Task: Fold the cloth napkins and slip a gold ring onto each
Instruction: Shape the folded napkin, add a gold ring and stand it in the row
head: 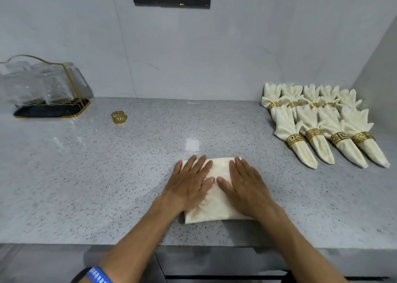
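Both my hands lie flat, fingers straight and spread, pressing a cream napkin (211,196) against the speckled grey counter (86,186) just in front of me; my left hand (190,184) covers its left half, my right hand (247,188) its right half, thumbs nearly touching. I judge I am smoothing a fold, with more folding to do before the ring goes on. One loose gold ring (119,117) stands well apart, far to my left, so the next move likely calls for gathering the cloth in one hand and reaching across for it. Finished napkins (322,127), each ringed, lie in two rows at far right. My hands hide the napkin's creases, so I cannot tell how many layers it has.
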{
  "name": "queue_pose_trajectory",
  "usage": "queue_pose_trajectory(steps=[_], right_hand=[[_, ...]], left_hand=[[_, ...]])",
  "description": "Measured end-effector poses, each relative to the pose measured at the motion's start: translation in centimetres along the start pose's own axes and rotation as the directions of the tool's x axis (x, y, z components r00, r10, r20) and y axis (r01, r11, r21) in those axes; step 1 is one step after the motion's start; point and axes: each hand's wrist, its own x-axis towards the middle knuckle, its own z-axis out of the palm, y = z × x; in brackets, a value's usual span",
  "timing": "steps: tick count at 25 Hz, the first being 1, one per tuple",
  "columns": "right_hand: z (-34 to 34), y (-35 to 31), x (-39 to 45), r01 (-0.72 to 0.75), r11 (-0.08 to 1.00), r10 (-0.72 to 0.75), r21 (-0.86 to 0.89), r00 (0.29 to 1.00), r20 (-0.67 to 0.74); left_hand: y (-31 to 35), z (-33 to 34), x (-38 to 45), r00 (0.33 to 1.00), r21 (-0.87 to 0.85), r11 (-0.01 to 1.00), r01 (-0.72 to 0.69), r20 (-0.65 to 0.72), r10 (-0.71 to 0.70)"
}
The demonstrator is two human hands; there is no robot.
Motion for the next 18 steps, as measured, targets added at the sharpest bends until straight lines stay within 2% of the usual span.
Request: queue_pose_trajectory(steps=[3,5,7,9,10,13,14,18], right_hand=[[-0.1,-0.4,-3.2,0.047,0.999,-0.047,-0.014,0.998,-0.03],[0.2,-0.7,-4.8,0.054,0.997,-0.054,-0.048,0.999,-0.002],[0.5,-0.7,-5.0,0.044,0.996,-0.043,-0.071,0.999,0.019],[0.4,-0.6,-4.7,0.043,0.997,-0.041,-0.066,0.999,0.024],[0.3,-0.6,-4.6,0.048,0.997,-0.046,-0.065,0.999,0.025],[0.6,-0.2,-4.6,0.061,0.996,-0.06,-0.063,0.998,0.019],[0.7,-0.2,-4.6,0.063,0.996,-0.061,-0.065,0.998,0.022],[0.5,0.4,-4.2,0.073,0.996,-0.07,-0.054,0.996,0.047]], left_hand=[[-0.2,0.4,0.1,1.0,-0.001,1.0,0.003,0.01,-0.003],[0.0,0.2,0.0,1.0,-0.03,0.999,0.014,0.005,-0.014],[0.3,-0.5,-0.6,0.992,-0.07,0.997,-0.013,-0.123,0.005],[0.3,-1.5,-2.9,0.943,-0.102,0.986,-0.131,-0.319,0.092],[-0.1,-1.9,-4.3,0.933,-0.121,0.973,-0.198,-0.328,0.149],[-1.5,-2.0,-8.3,0.964,-0.177,0.949,-0.261,-0.097,0.247],[-1.9,-1.9,-8.8,0.965,-0.182,0.949,-0.258,-0.087,0.246],[-0.7,-2.1,-8.1,0.944,-0.113,0.951,-0.287,-0.199,0.262]])
